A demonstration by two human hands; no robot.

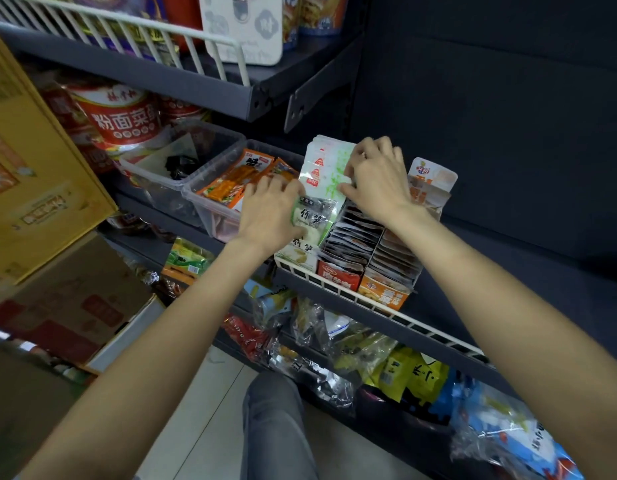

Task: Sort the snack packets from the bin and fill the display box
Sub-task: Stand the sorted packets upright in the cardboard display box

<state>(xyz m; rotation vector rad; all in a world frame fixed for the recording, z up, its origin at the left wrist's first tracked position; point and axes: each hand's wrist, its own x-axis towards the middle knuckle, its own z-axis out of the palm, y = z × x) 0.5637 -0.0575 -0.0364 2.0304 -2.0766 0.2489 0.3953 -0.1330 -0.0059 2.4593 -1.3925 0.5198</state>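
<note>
On the middle shelf, my left hand (270, 211) grips a white and green bamboo-shoot snack packet (314, 216) over the left display box (296, 256). My right hand (378, 178) pinches the edge of a white stack of packets with red and green print (322, 168) standing at the back of that box. A clear plastic bin (210, 209) to the left holds orange snack packets (238, 181).
Two more display boxes, red (338, 271) and orange (386, 292), stand full of packets behind a white wire rail (369, 301). A second clear bin (154, 168) sits further left beside red noodle cups (122, 116). Cardboard boxes (33, 174) stand left; bagged snacks fill the lower shelf.
</note>
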